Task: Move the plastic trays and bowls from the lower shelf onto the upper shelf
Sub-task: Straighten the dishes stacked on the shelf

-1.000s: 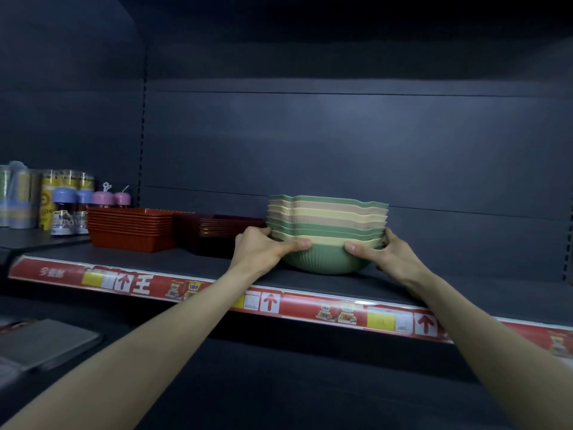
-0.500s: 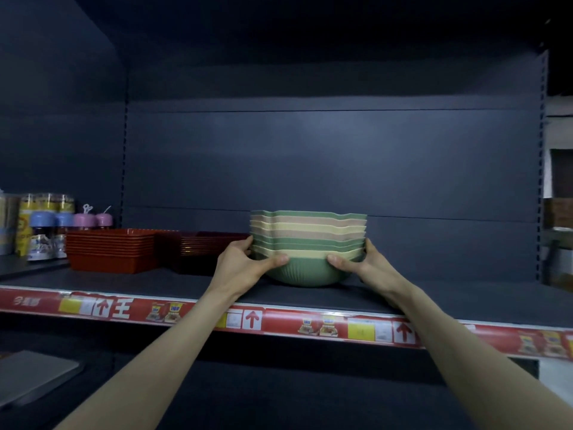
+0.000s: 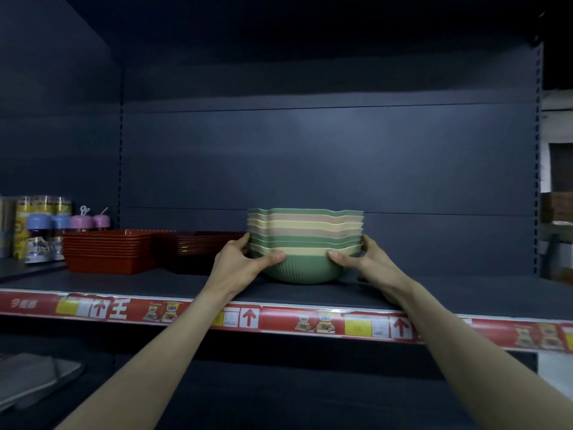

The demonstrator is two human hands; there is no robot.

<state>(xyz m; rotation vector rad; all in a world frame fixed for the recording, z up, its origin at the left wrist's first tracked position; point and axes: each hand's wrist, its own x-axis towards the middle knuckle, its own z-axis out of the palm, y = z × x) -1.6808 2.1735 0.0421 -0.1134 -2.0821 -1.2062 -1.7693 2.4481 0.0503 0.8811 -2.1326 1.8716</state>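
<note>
A nested stack of green, pink and cream plastic bowls (image 3: 305,243) stands on the dark upper shelf (image 3: 465,293), near its middle. My left hand (image 3: 242,265) grips the stack's left side and my right hand (image 3: 369,262) grips its right side, thumbs on the front of the bottom green bowl. To the left of the bowls sit a stack of dark red trays (image 3: 198,249) and a stack of orange-red trays (image 3: 108,251), both on the same shelf.
Bottles and jars with blue and pink caps (image 3: 52,231) stand at the far left. A red price strip (image 3: 279,319) runs along the shelf's front edge. A grey flat object (image 3: 34,380) lies lower left. Bare shelf extends right of the bowls.
The view has shifted slightly, so the bowls sit a little lower and nearer the centre. Both hands keep the same grip on the stack, which rests on the shelf.
</note>
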